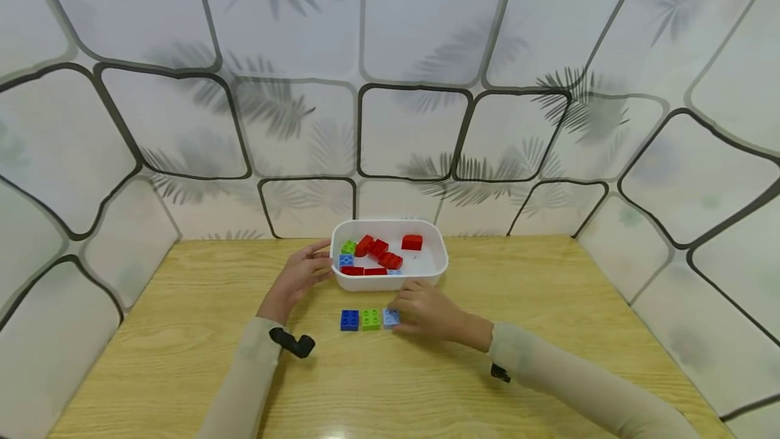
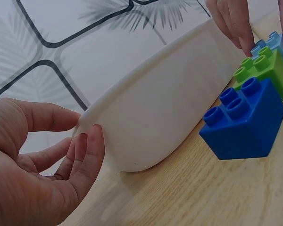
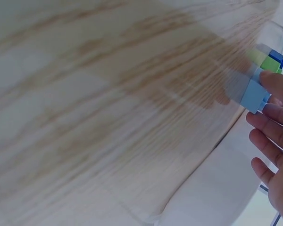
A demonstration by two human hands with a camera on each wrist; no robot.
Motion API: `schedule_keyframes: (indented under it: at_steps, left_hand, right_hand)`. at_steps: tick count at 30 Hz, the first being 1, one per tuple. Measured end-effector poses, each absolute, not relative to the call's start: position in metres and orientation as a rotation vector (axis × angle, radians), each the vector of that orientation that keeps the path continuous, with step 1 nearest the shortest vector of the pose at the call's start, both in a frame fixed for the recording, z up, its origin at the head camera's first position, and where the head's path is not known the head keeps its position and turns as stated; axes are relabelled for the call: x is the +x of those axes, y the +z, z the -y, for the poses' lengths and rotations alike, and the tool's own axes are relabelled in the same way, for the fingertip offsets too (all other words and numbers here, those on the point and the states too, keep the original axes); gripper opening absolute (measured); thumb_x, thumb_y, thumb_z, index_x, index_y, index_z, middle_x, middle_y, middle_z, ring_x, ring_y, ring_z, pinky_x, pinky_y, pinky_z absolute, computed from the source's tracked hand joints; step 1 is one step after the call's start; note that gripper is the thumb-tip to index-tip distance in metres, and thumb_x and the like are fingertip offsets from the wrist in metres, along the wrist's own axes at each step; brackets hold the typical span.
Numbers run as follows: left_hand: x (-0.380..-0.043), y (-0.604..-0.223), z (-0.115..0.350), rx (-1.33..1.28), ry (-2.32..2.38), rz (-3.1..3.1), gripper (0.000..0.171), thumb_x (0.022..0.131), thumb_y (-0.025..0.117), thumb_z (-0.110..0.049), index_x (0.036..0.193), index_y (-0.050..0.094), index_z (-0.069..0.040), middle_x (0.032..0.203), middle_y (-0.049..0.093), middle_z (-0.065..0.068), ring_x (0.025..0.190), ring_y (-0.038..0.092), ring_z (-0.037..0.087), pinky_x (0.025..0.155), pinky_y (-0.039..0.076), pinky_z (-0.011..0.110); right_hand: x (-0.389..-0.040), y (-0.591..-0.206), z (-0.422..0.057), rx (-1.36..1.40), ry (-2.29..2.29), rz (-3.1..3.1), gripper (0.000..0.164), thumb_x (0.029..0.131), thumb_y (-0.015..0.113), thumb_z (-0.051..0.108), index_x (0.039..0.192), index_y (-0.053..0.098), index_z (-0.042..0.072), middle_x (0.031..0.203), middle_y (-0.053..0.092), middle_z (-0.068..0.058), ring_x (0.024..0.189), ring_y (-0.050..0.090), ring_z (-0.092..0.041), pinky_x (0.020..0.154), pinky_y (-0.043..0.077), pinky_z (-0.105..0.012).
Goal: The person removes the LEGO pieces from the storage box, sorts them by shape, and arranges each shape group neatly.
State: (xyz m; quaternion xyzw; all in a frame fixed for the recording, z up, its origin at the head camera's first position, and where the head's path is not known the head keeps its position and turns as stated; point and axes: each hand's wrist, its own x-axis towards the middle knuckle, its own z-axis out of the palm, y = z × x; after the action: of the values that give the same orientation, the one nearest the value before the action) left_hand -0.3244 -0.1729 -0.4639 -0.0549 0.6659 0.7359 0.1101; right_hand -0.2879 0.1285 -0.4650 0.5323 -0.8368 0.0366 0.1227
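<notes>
Three toy building bricks stand in a row on the table before a white tub (image 1: 435, 276): a dark blue brick (image 1: 349, 320), a lime green brick (image 1: 370, 320) and a light blue brick (image 1: 391, 318). My right hand (image 1: 429, 311) pinches the light blue brick between thumb and fingers, at the right end of the row. In the right wrist view the thumb lies against one side of that light blue brick (image 3: 254, 94). At the tub's left end, my left hand (image 1: 300, 281) touches the wall with its fingertips, fingers loosely bent; the left wrist view shows the tub's outer side (image 2: 151, 108) beside them.
Inside the tub lie several red bricks (image 1: 390, 261), a green brick (image 1: 349, 247) and a blue brick (image 1: 346, 260). The wooden table (image 1: 518, 276) ends at a patterned backdrop (image 1: 408, 134) behind the tub and along both sides.
</notes>
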Motion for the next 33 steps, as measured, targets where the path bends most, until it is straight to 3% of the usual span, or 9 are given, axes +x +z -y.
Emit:
schedule_keyframes:
  at_steps: [22, 33]
  left_hand:
    - [-0.324, -0.466, 0.173, -0.174, 2.164, -1.939, 0.058, 0.103, 0.054, -0.003, 0.158, 0.039, -0.011, 0.149, 0.044, 0.022, 0.116, 0.057, 0.022, 0.098, 0.056, 0.033]
    - [-0.324, -0.465, 0.173, -0.168, 2.166, -1.949, 0.057, 0.102, 0.055, -0.002, 0.157, 0.040, -0.010, 0.144, 0.048, 0.019, 0.114, 0.058, 0.020, 0.101, 0.055, 0.037]
  right_hand:
    - [-0.291, -0.448, -0.126, 1.549, 0.196, 2.322, 0.034, 0.086, 0.082, 0.039, 0.106, 0.077, 0.011, 0.101, 0.074, 0.002, 0.098, 0.063, -0.016, 0.090, 0.052, -0.032]
    - [-0.311, -0.432, -0.127, 1.482, 0.295, 2.154, 0.027, 0.077, 0.090, 0.022, 0.098, 0.077, 0.009, 0.093, 0.074, 0.000, 0.092, 0.064, -0.018, 0.087, 0.054, -0.035]
